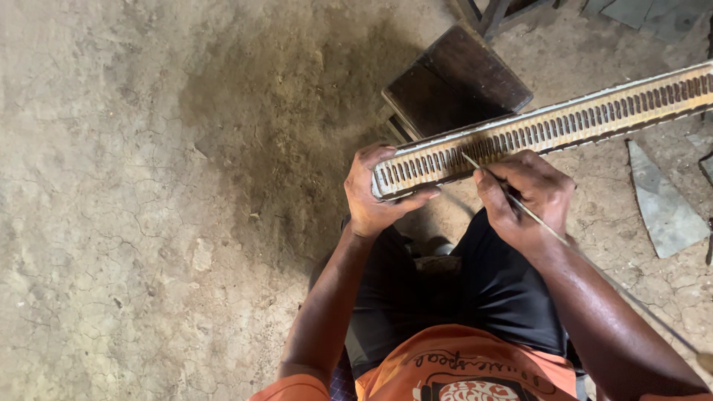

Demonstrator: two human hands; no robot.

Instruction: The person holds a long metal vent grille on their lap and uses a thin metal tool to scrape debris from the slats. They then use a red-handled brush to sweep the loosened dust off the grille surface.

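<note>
while the left hand [373, 194] clasps the slotted metal strip's [549, 122] end, the right hand [523, 197] pinches a thin rod [520, 208].

- A rough, informal workshop with a cracked, bare earthen floor [134, 223], stained dark at its middle.
- A worn dark wooden stool [453, 82] stands at the far side.
- Scrap sheet-metal offcuts [665, 204] lie on the right.

orange printed shirt [445, 371], black trousers [497, 289]
</note>
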